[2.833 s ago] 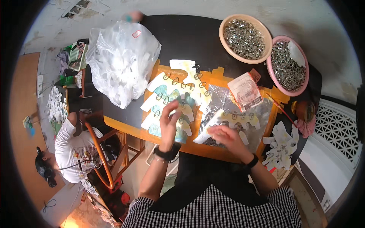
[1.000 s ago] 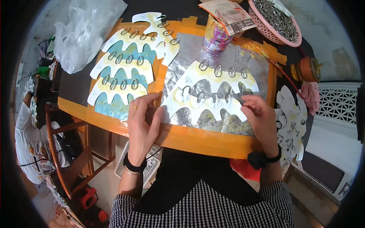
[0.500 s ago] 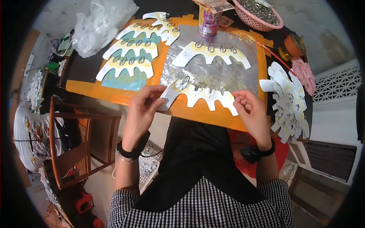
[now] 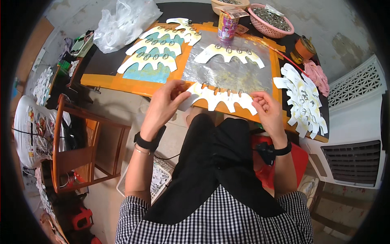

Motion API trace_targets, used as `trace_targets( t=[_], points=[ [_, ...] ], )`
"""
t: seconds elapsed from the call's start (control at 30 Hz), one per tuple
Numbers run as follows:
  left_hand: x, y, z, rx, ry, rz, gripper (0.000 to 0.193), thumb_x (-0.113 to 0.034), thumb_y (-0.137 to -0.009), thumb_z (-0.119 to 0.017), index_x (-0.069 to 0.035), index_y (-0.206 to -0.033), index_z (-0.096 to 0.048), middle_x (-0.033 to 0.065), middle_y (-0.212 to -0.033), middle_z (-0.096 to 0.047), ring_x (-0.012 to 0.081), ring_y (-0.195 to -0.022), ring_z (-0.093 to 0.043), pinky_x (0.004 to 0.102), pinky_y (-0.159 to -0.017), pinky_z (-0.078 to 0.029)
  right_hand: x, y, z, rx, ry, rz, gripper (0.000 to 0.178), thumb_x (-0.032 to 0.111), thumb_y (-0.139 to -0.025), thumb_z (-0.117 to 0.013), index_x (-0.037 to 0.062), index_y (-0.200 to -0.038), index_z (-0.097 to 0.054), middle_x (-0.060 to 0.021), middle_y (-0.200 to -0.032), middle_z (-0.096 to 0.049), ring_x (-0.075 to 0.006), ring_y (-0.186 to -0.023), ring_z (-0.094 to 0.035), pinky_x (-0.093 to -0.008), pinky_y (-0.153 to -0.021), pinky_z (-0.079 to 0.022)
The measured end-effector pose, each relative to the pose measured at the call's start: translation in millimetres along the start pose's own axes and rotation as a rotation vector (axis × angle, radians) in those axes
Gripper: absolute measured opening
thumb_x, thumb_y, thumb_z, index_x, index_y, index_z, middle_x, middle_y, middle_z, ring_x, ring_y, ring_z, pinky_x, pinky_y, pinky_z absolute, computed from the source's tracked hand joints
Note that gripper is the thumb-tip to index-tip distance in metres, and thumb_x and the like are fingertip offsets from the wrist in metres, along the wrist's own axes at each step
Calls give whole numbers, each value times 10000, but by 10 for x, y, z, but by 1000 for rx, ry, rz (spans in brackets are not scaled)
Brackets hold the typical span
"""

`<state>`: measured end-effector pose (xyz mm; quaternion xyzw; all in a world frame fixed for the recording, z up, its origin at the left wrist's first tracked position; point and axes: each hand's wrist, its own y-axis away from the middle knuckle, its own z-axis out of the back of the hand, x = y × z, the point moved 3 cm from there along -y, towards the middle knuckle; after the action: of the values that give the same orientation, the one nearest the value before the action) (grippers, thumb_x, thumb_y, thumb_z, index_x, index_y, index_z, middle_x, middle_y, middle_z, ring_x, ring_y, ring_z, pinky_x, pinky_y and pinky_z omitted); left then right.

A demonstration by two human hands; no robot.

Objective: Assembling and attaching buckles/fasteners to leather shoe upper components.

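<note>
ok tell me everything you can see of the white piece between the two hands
The thin white piece has yellowish patches and a lower edge cut into arches, leaving blunt prongs. Four oval metal rings line its upper edge. Its material is unclear, perhaps paper or cloth. Spread sideways, it is held by the left hand at one end and the right hand at the other, over the table's orange-taped near edge.

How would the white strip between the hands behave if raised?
The white strip is probably light and bendable, looking thin with deep scallops. Its metal rings, lined along one edge, might weigh that side down.
</note>
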<state>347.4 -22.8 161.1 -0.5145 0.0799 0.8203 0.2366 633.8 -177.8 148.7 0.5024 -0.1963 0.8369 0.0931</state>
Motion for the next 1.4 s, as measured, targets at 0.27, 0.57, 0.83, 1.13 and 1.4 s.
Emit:
trace_targets(
  t=[0.27,0.57,0.83,1.13,1.4],
  points=[
    [-240,-244,-341,136,-379,-85,361,-216,-866,-816,-10,-1119,-664,101,-815,-668,202,-713,-633,329,-684,-522,-55,-62,217,-9,161,-13,190,-27,-921,-673,-9,-1109,-694,-39,-814,-672,-93,-711,-598,-242,-660,-489],
    [-146,-199,-295,254,152,169,246,-101,-910,-777,2,-1099,-658,-13,-854,-655,58,-765,-593,246,-673,-498,419,-466,10,171,48,94,297,140,-919,-718,20,-1187,-670,-111,-1207,-642,-221,-1122,-609,-337,-947,-475],
    [-161,-261,-277,265,391,205,319,-236,-919,-790,9,-1082,-667,8,-874,-656,58,-793,-595,238,-706,-491,393,-808,-724,431,82,229,245,156,-823,-787,-8,-754,-618,-98,-829,-631,-287,-901,-559,-408,-812,-448],
    [-212,-433,-350,333,176,210,355,-332,-867,-826,2,-934,-724,54,-812,-611,87,-727,-501,297,-645,-434,530,-792,-634,330,18,252,192,101,-824,-787,1,-823,-623,-86,-857,-613,-275,-888,-542,-363,-789,-453],
    [-259,-281,-177,457,602,209,193,-152,-940,-757,-11,-1069,-740,-21,-936,-679,43,-857,-574,241,-747,-464,583,-875,-700,561,-246,193,188,71,-789,-807,-15,-831,-646,-78,-844,-608,-244,-879,-569,-350,-779,-460]
  ],
)
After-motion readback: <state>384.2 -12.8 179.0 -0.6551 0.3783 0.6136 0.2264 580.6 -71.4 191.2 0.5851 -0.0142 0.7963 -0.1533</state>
